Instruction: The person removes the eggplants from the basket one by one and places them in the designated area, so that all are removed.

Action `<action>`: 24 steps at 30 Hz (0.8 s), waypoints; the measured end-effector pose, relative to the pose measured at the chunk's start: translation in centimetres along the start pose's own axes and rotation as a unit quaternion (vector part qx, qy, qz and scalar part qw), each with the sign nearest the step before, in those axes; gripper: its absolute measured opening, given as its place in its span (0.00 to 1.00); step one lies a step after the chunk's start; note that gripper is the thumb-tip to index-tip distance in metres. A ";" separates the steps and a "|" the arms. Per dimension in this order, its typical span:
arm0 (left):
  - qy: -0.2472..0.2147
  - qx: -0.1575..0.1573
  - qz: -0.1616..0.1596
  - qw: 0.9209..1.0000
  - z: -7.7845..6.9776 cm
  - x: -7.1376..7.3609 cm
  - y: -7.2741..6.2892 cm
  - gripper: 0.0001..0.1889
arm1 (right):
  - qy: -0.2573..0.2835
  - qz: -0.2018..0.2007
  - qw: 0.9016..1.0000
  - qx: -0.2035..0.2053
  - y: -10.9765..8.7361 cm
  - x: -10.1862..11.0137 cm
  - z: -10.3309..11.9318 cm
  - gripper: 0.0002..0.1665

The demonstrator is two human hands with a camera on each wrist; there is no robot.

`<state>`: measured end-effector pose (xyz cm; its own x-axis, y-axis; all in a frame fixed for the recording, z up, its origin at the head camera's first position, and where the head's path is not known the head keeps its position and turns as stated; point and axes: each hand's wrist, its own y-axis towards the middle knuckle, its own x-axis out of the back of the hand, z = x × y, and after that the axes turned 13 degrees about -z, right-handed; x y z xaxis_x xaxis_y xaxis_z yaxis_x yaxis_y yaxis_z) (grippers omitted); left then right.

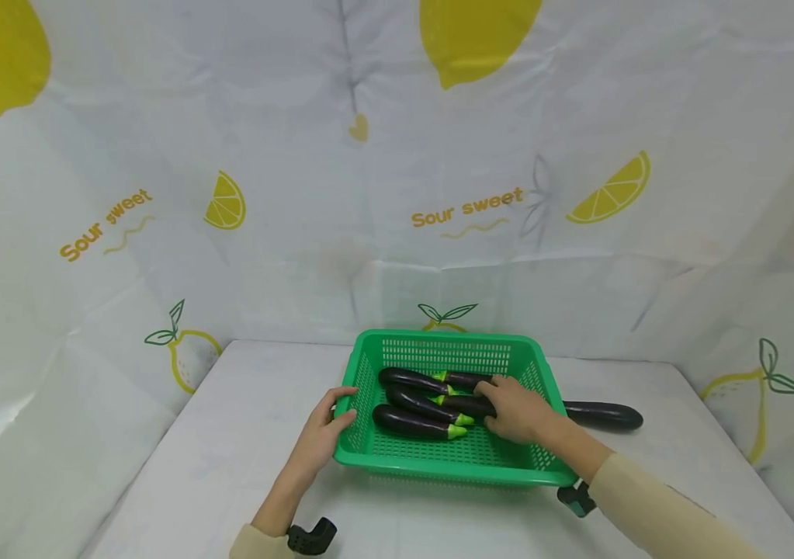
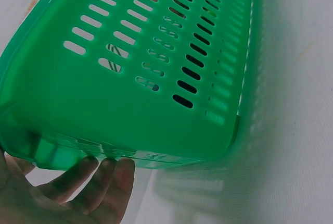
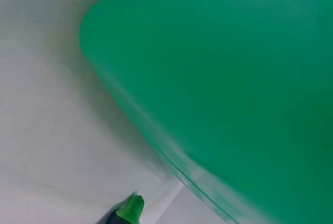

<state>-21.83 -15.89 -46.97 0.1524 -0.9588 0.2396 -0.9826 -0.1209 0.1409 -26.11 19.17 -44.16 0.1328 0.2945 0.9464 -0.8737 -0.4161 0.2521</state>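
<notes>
The left hand [image 1: 316, 439] grips the green basket [image 1: 438, 469] by its rim — the right hand [image 1: 517, 410] grasps an eggplant [image 1: 465, 405] inside, among four other eggplants [image 1: 410, 422]. A sixth eggplant [image 1: 605, 416] lies right of it, on the desk [image 1: 229, 442].

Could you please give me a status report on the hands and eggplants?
Left hand holding green basket by rim. Right hand grasping an eggplant inside. Four others alongside. Outside eggplant to the right; no visible obstruction.

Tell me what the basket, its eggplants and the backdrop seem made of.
Basket: slightly shiny plastic, probably, from its smooth slotted walls.
Eggplants: real or plastic, unclear; smooth dark skin shows glossy highlights.
Backdrop: thin plastic or coated cloth, perhaps, from its creases and soft sheen.
</notes>
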 end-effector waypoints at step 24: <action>-0.012 -0.002 -0.005 1.000 -0.6 0.0 -0.5 0.21 | 0.089 -0.142 0.986 -0.011 -1.9 4.1 -0.3 0.17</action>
<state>-21.32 -15.66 -46.46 0.1596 -0.9633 0.2159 -0.9806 -0.1296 0.1469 -24.07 21.44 -40.81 0.2911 0.5439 0.7870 -0.8231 -0.2768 0.4958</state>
